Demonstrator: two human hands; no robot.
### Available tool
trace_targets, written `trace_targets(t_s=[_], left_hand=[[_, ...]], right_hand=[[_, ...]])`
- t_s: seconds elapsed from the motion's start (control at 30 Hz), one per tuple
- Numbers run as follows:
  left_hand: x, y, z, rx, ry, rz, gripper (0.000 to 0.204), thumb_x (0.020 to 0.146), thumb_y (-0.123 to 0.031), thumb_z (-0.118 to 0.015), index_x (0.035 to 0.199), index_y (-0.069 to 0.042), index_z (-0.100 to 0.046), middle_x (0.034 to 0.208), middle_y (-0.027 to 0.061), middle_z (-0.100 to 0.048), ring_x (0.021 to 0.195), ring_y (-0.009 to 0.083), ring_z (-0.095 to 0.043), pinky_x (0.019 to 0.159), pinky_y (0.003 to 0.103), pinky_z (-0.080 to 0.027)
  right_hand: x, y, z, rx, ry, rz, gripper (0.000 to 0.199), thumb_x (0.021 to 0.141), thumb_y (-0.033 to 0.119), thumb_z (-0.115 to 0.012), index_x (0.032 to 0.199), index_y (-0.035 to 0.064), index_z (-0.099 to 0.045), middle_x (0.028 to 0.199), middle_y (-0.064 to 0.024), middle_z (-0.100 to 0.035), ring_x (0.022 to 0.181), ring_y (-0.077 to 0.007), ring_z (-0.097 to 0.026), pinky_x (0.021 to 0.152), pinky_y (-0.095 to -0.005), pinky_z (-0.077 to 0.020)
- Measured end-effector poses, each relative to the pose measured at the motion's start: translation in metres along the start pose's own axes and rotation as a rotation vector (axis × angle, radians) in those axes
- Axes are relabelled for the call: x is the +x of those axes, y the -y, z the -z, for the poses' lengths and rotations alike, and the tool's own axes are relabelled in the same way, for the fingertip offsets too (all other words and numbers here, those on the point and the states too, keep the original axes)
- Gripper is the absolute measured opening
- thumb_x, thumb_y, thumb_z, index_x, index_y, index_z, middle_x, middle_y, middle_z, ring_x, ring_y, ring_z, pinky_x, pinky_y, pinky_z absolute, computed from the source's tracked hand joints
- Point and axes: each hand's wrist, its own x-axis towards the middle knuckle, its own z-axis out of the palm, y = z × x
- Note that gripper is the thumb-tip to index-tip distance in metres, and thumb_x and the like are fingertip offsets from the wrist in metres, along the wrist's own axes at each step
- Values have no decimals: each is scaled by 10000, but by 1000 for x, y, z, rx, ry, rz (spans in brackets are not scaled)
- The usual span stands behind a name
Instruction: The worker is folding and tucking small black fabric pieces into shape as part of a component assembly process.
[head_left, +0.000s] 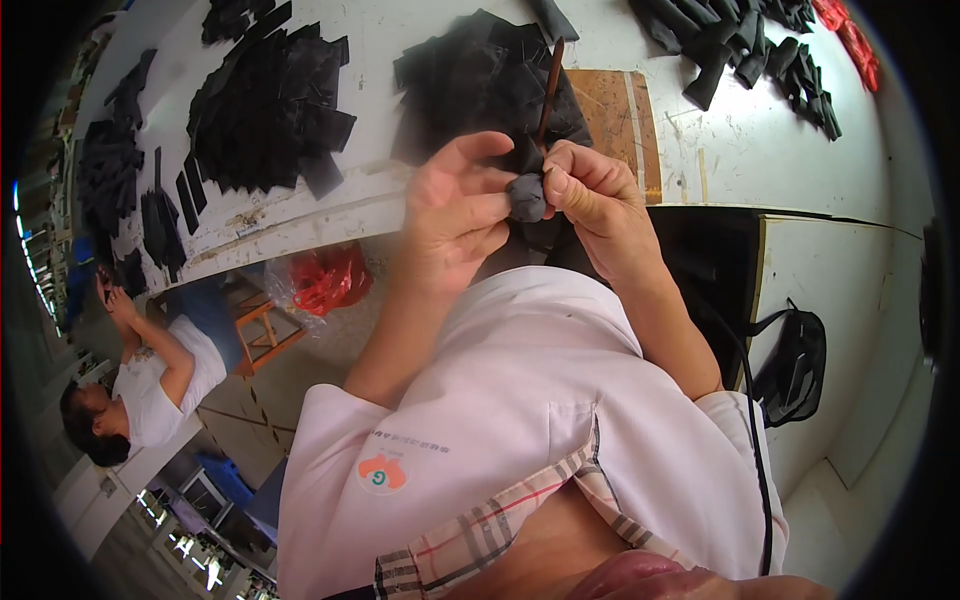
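Note:
Between my two hands, just off the table's front edge, is a small dark grey fabric piece (526, 198), bunched into a rounded end. My left hand (452, 212) grips its left side with thumb and fingers, the index finger raised and curved over it. Thumb and forefinger of my right hand (604, 205) pinch its right side. A thin brown stick (552, 90) with a pointed tip rises from the fabric beside my right fingertips. I cannot tell whether the stick is inside the fabric or held by the right fingers. Beyond lies a pile of black fabric pieces (460, 75).
Another black fabric pile (265, 110) lies left on the white table (370, 130). A brown board (615, 120) sits right of centre, with black rolled pieces (735, 45) beyond. A co-worker (165, 375) sits at left, near a red plastic bag (330, 278). A black bag (795, 365) hangs right.

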Motion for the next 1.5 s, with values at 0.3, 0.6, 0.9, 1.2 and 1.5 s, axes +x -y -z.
trace_targets(t_s=[0.3, 0.6, 0.9, 1.2, 1.5], left_hand=[[-8, -1, -11, -87, 283, 70, 541, 687, 102, -490, 1204, 63, -337, 991, 197, -550, 401, 23, -404, 345, 143, -283], [2, 9, -47, 710, -222, -575, 96, 823, -36, -542, 909, -13, -579, 757, 14, -562, 545, 31, -461, 473, 158, -393], [37, -25, -58, 51, 19, -283, 131, 815, -33, -532, 936, -3, -488, 680, 45, -542, 405, 31, -377, 357, 162, -275], [56, -50, -55, -565, 714, 174, 276, 877, -67, -403, 1140, 16, -399, 747, 68, -572, 331, -2, -283, 307, 155, -201], [75, 12, -2, -628, 260, 161, 114, 781, -28, -515, 888, -68, -521, 635, -23, -512, 357, 1, -283, 345, 154, -190]], right_hand=[[-1, -2, 2, 74, 101, 95, 153, 811, 148, -579, 743, 17, -537, 865, -31, -505, 699, -63, -461, 652, -195, -399], [11, 30, -11, -575, -101, 559, 116, 816, 76, -554, 749, -6, -507, 765, -29, -522, 596, -49, -465, 541, -180, -388], [32, 73, -15, -548, -109, 317, 149, 822, 131, -564, 764, -5, -541, 592, 17, -503, 529, -25, -441, 448, -181, -366], [50, 99, -24, -425, 7, 266, 229, 826, 231, -571, 729, 24, -564, 573, 57, -454, 499, -10, -361, 435, -173, -264], [62, 28, 48, -111, 70, -106, 117, 832, 95, -497, 916, 15, -512, 786, -17, -522, 674, -93, -463, 591, -209, -392]])
